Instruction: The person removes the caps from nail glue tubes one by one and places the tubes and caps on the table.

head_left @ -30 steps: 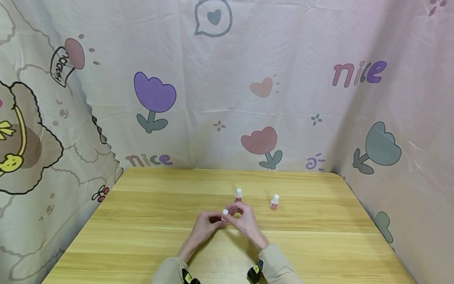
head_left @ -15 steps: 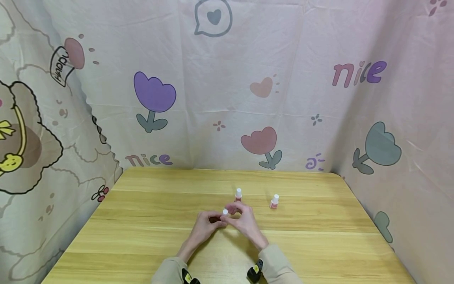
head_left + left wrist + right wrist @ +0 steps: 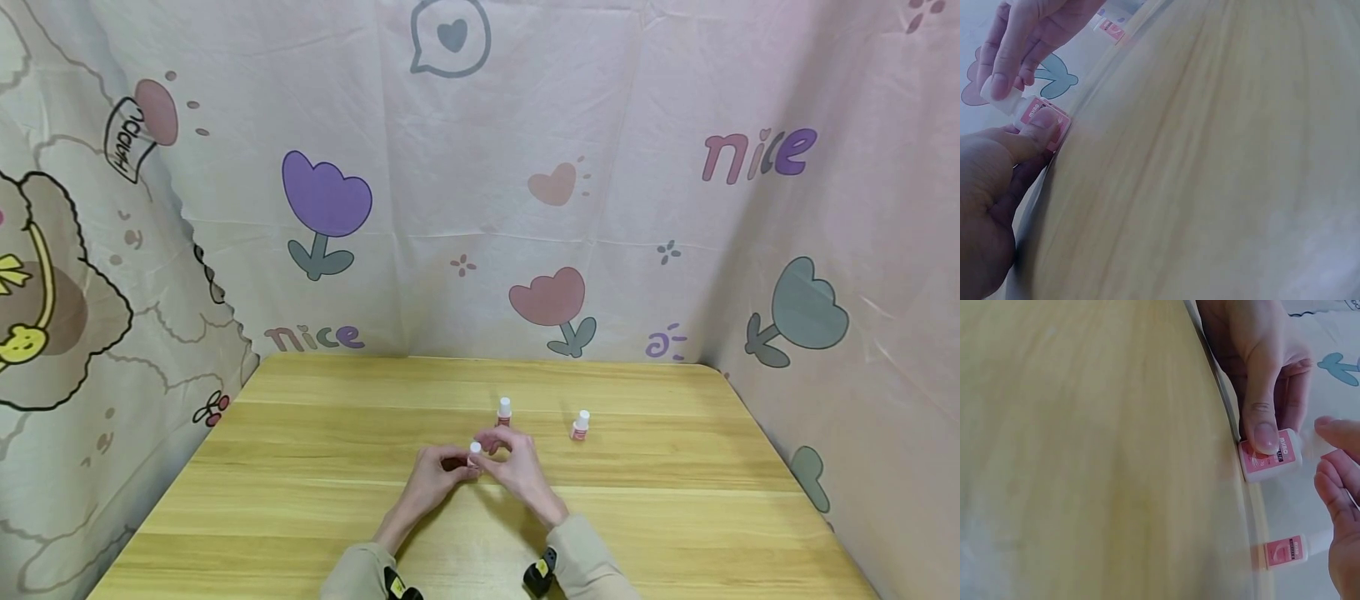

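Note:
Near the middle of the table, both hands meet at a small white bottle [image 3: 1285, 465] with a pink label. My left hand [image 3: 435, 477] grips its body, the thumb pressed over the label. Thumb and fingers of my right hand [image 3: 519, 468] pinch the white cap [image 3: 1009, 105] at the bottle's top. The bottle stands upright at the tabletop; fingers hide much of it in the head view. Just beyond the right hand stands a second, similar bottle [image 3: 504, 412], its base partly covered by that hand. A third such bottle [image 3: 581, 426] is upright farther right.
The wooden table [image 3: 315, 417] reaches back to a hanging cloth [image 3: 450, 200] printed with flowers and words. More cloth hangs along the left and right sides. Dark wrist cameras sit at both sleeves.
The right thumb slid left across the cap half a second ago and is now back a little to the right. The left hand and the other two bottles stay in place.

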Tool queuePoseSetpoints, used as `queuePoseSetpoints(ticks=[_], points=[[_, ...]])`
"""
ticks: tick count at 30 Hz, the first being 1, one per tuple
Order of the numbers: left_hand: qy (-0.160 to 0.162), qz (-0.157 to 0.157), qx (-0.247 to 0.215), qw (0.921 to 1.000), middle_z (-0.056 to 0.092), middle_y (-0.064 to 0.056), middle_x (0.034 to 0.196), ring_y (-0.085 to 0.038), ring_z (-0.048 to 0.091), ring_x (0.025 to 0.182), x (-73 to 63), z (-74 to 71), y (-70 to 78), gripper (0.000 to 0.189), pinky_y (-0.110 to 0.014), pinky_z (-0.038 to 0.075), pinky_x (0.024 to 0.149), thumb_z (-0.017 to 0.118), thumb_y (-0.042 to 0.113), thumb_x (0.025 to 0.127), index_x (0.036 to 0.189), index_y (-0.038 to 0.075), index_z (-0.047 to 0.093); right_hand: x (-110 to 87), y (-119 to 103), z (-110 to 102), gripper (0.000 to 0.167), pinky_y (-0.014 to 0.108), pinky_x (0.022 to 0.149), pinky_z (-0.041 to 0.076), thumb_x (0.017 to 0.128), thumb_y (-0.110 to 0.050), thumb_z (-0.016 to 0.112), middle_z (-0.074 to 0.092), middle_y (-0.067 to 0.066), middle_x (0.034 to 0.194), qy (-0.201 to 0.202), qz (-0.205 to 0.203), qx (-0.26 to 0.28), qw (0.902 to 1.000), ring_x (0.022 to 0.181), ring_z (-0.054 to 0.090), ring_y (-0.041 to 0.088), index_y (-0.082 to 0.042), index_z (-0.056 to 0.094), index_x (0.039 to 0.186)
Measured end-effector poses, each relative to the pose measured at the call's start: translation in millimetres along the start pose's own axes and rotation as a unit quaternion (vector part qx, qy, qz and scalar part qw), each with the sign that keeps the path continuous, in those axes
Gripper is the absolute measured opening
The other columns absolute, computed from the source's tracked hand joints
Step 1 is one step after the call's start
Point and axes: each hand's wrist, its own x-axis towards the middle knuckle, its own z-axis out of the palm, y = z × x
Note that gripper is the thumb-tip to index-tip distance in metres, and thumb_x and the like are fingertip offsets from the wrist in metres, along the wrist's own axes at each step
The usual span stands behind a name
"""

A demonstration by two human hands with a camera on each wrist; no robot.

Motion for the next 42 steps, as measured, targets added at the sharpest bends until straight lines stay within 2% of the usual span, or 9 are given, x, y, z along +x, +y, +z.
queuePoseSetpoints(ticks=[4, 9, 13, 18, 30, 35, 42], points=[[0.009, 0.004, -0.001, 0.9999, 0.077, -0.006, 0.082, -0.009, 0.067, 0.075, -1.2, 1.2, 0.2, 0.013, -0.019, 0.053, 0.069, 0.083, 0.005, 0.079, 0.09, 0.01, 0.078, -0.7, 1.2, -0.1, 0.025, 0.032, 0.078, 0.06, 0.079, -0.002, 0.082, 0.075, 0.011, 0.089, -0.01, -0.004, 0.001, 0.9999, 0.079, 0.069, 0.026, -0.001, 0.072, 0.102], [0.008, 0.008, -0.006, 0.9999, 0.078, -0.005, 0.084, -0.009, 0.069, 0.077, -2.0, -0.2, 1.7, 0.013, -0.019, 0.054, 0.07, 0.083, 0.007, 0.079, 0.091, 0.011, 0.079, -1.6, 2.4, 1.2, 0.029, 0.035, 0.077, 0.059, 0.078, -0.006, 0.084, 0.074, 0.011, 0.093, -0.007, 0.0, -0.003, 1.0, 0.08, 0.067, 0.028, -0.002, 0.072, 0.105], [0.008, 0.022, -0.002, 0.9997, 0.079, -0.005, 0.085, -0.008, 0.07, 0.078, -2.1, -0.7, -0.4, 0.012, -0.019, 0.055, 0.071, 0.083, 0.009, 0.08, 0.091, 0.012, 0.079, -1.6, 1.9, 2.6, 0.032, 0.034, 0.075, 0.058, 0.076, -0.009, 0.086, 0.074, 0.009, 0.094, 0.0, 0.013, -0.005, 0.9999, 0.081, 0.066, 0.024, -0.003, 0.072, 0.103], [0.01, 0.04, 0.002, 0.9991, 0.079, -0.006, 0.085, -0.008, 0.071, 0.078, -2.1, 0.4, -2.5, 0.013, -0.02, 0.057, 0.07, 0.083, 0.008, 0.08, 0.092, 0.011, 0.079, -1.0, 0.9, 3.5, 0.03, 0.032, 0.074, 0.059, 0.074, -0.006, 0.087, 0.074, 0.008, 0.09, 0.007, 0.023, -0.008, 0.9997, 0.079, 0.067, 0.02, -0.004, 0.073, 0.1], [0.01, 0.024, -0.008, 0.9996, 0.078, -0.006, 0.083, -0.01, 0.07, 0.076, -2.3, -0.6, 0.4, 0.013, -0.02, 0.056, 0.069, 0.083, 0.008, 0.079, 0.091, 0.011, 0.079, -0.8, -0.5, 1.3, 0.025, 0.038, 0.077, 0.061, 0.079, -0.001, 0.081, 0.074, 0.012, 0.092, -0.014, -0.004, 0.002, 0.9999, 0.08, 0.069, 0.025, 0.0, 0.072, 0.103], [0.009, 0.018, -0.001, 0.9998, 0.078, -0.006, 0.083, -0.007, 0.069, 0.076, -2.0, -1.2, 1.0, 0.012, -0.019, 0.055, 0.07, 0.083, 0.008, 0.08, 0.09, 0.011, 0.079, -1.2, 1.4, 0.2, 0.024, 0.042, 0.079, 0.061, 0.082, -0.002, 0.08, 0.074, 0.012, 0.092, -0.022, -0.021, 0.004, 0.9995, 0.083, 0.068, 0.027, 0.001, 0.072, 0.104], [0.008, 0.047, 0.01, 0.9988, 0.078, -0.006, 0.084, -0.003, 0.068, 0.076, -1.1, -0.6, -1.6, 0.011, -0.019, 0.056, 0.069, 0.082, 0.006, 0.08, 0.09, 0.01, 0.079, -0.8, 1.3, -1.9, 0.025, 0.049, 0.083, 0.06, 0.084, -0.001, 0.078, 0.074, 0.013, 0.094, -0.03, -0.018, 0.016, 0.9993, 0.086, 0.068, 0.033, 0.003, 0.071, 0.108]])
